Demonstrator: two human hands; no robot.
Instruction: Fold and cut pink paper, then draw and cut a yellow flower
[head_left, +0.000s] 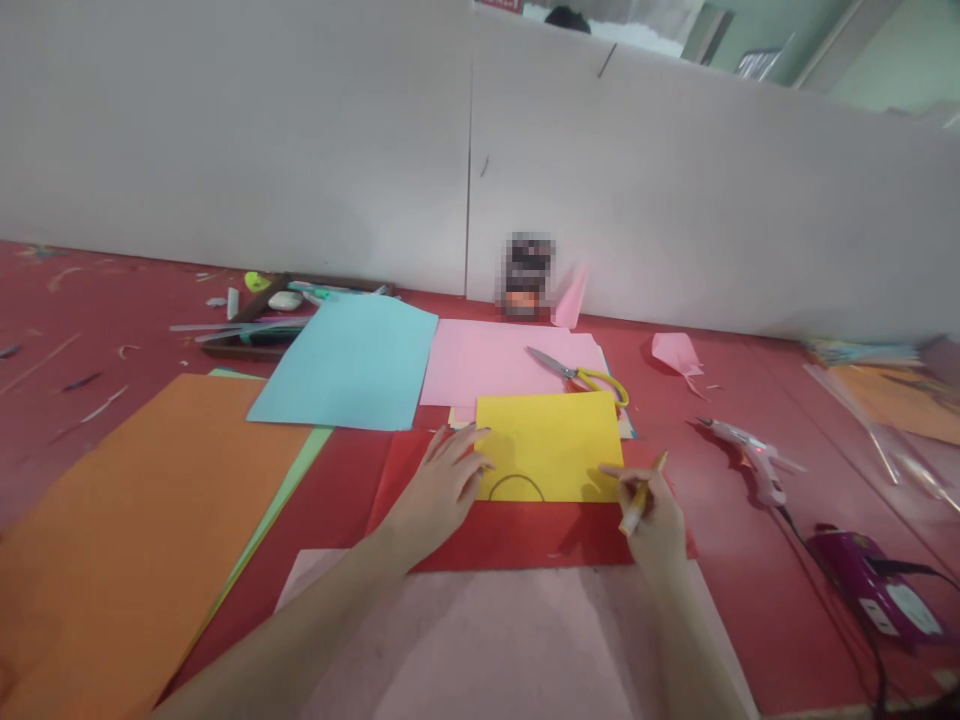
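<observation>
A yellow sheet of paper [550, 440] lies on a red sheet [517, 530] in front of me, with a dark curved line drawn near its lower edge. My left hand [439, 490] rests flat with fingers spread on the yellow sheet's left edge. My right hand [651, 510] is closed on a yellow pencil [642, 494] at the yellow sheet's lower right corner, the pencil lying slantwise across the fingers.
Scissors with yellow handles [581, 372] lie on a pink sheet [495, 362]. A blue sheet [351, 362] and a large orange sheet [142, 520] lie to the left. A glue gun [750, 450] and a purple power strip [877, 590] sit at right. A white partition [300, 150] stands behind.
</observation>
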